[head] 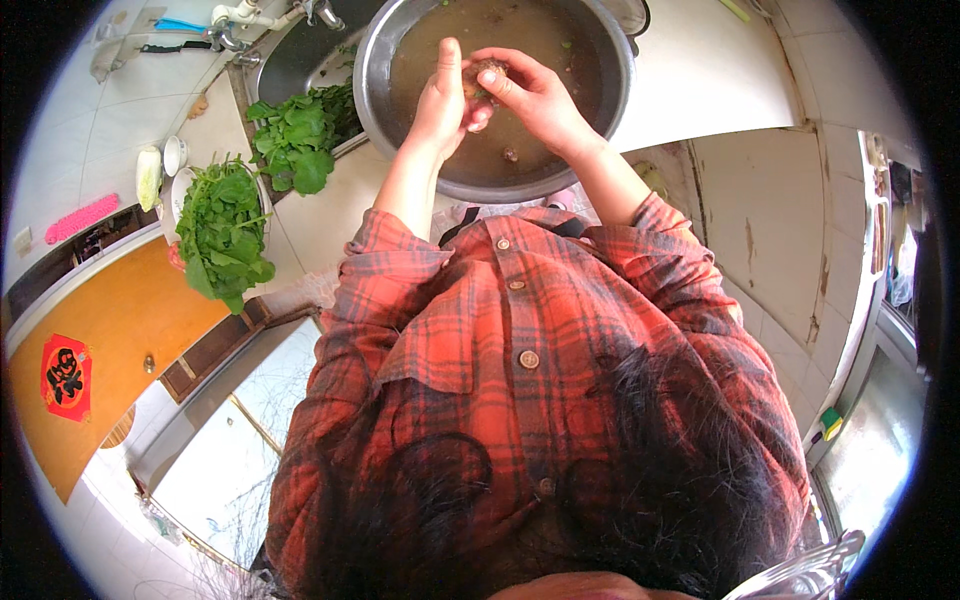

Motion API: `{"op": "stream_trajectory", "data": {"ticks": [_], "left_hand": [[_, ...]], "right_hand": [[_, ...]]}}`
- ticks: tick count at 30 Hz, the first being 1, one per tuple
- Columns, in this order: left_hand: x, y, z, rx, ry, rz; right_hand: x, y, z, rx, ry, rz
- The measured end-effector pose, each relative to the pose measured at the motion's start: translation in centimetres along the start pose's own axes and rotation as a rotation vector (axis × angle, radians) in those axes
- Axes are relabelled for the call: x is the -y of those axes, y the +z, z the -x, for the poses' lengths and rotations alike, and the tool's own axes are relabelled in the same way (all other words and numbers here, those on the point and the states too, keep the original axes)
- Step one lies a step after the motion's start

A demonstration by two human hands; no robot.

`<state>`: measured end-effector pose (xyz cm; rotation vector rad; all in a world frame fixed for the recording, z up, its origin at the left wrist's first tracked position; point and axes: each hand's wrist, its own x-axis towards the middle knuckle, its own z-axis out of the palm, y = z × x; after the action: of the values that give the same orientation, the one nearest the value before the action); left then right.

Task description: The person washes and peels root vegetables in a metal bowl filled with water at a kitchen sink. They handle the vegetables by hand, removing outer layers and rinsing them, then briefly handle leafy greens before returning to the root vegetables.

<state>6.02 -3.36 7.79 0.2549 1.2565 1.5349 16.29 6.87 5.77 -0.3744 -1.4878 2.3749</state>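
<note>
Both hands meet over a large metal basin (pixel 365 90) of murky brown water (pixel 517 124). Between them is a brown, lumpy piece of food (pixel 474 79), perhaps a root vegetable, partly hidden by fingers. My right hand (pixel 541 94) grips it with the thumb on top and the fingers curled round its far side. My left hand (pixel 444 109) holds it from the left, fingers bent beneath and thumb pointing up. A small brown lump (pixel 511 154) shows in the water nearer to me. Green bits float about.
Left of the basin is a sink (pixel 289 56) with a faucet (pixel 322 13). Leafy greens (pixel 296 139) lie at its edge, and more greens (pixel 225 225) fill a white bowl (pixel 180 196). Beyond sit a napa cabbage (pixel 148 177) and a small white bowl (pixel 175 155). A white countertop (pixel 705 75) extends right.
</note>
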Motion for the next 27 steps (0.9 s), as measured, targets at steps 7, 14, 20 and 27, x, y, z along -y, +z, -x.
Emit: {"op": "stream_trajectory", "data": {"ticks": [7, 14, 20, 27], "left_hand": [[-0.2, 2.7, 0.0, -0.148, 0.139, -0.323], [1.2, 1.0, -0.9, -0.046, 0.479, -0.285], [0.4, 1.4, -0.3, -0.225, 0.374, 0.013], [-0.2, 2.0, 0.4, -0.342, 0.194, -0.128]], "right_hand": [[0.0, 2.0, -1.0, -0.415, -0.005, 0.013], [3.2, 3.1, -3.0, -0.422, 0.299, -0.391], [0.7, 4.3, -1.1, -0.289, -0.296, 0.449], [-0.4, 2.6, -1.6, -0.252, -0.566, 0.714]]}}
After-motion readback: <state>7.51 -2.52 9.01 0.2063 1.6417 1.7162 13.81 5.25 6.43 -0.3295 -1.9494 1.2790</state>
